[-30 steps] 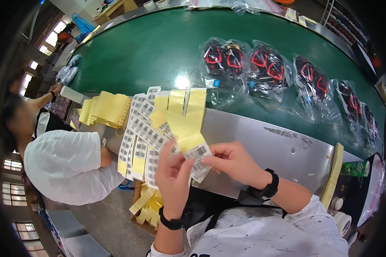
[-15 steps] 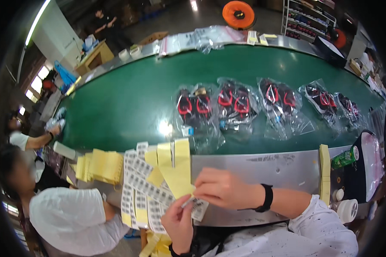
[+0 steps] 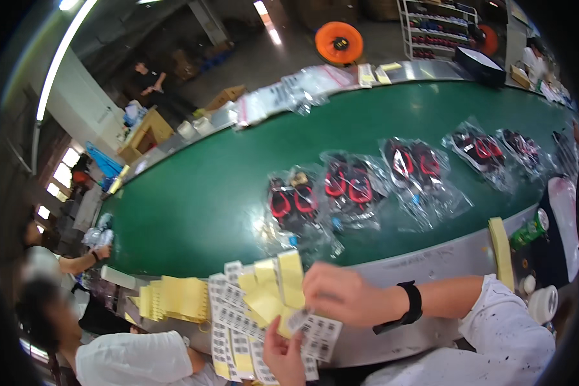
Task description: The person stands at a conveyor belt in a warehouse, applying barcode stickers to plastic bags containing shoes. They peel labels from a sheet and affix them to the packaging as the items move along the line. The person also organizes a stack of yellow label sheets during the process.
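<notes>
Low in the view, my left hand pinches a small white label between thumb and fingers. My right hand, with a black band at its wrist, is just above and to the right of it. Its fingers are drawn together, slightly blurred, and what they hold is hidden. Under and around both hands lie white sheets of barcode stickers and plain yellow backing paper. Beyond them, several pairs of black and red shoes in clear plastic bags stand in a row on the green conveyor belt.
A stack of yellow paper lies left of the stickers, by a white roll. A person in white sits close on my left. At right are a yellow strip, a green can and a white jar.
My right hand has lifted away from my left, where the two were together. The small label now shows in my left hand. The whole view has tilted, so the belt appears lower.
</notes>
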`<state>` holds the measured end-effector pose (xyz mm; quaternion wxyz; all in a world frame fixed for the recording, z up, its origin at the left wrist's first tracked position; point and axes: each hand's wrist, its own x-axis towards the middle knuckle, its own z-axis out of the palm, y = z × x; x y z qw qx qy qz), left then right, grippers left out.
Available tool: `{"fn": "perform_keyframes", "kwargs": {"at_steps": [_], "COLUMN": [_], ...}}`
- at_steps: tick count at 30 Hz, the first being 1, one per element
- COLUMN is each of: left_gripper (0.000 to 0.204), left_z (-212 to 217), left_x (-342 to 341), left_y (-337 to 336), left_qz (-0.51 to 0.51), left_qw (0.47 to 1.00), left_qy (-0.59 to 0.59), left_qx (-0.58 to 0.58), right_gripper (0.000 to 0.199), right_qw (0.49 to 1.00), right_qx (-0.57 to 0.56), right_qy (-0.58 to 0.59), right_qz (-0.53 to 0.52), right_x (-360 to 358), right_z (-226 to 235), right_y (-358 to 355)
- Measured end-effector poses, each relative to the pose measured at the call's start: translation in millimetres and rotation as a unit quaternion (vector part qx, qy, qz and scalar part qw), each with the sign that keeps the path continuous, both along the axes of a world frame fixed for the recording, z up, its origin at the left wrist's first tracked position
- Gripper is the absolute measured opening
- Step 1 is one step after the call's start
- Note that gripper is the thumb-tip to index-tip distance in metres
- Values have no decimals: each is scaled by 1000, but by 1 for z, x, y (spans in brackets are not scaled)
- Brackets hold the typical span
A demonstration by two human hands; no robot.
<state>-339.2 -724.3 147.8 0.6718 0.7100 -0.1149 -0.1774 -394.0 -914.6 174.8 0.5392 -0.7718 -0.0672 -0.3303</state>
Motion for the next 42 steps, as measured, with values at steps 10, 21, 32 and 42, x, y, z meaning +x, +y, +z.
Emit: {"fn": "perform_keyframes", "kwargs": {"at_steps": [10,21,32,42], "left_gripper": [47,50,48,48], "left_z": [-33,-76,-63,-79], "left_x": [-62,-83,-75,-80], "left_y": [-29,-16,-20,-20], "left_qz": [-99,-146,-181,-144], "left_qw": [995,986,979,988], "left_qy": [22,80,-30,60], "left_qx": [25,12,86,12], "right_gripper": [78,79,80,12], "right_qw": [936,916,977,817], "right_qx": [91,131,55,512], "right_qy": [-12,224,51,171], "right_qz": [-340,-307,-202,-201], "right_x": [170,99,229,261], "right_z": [-108,-82,-126,-143], "right_y": [-138,-217,-132,-246]}}
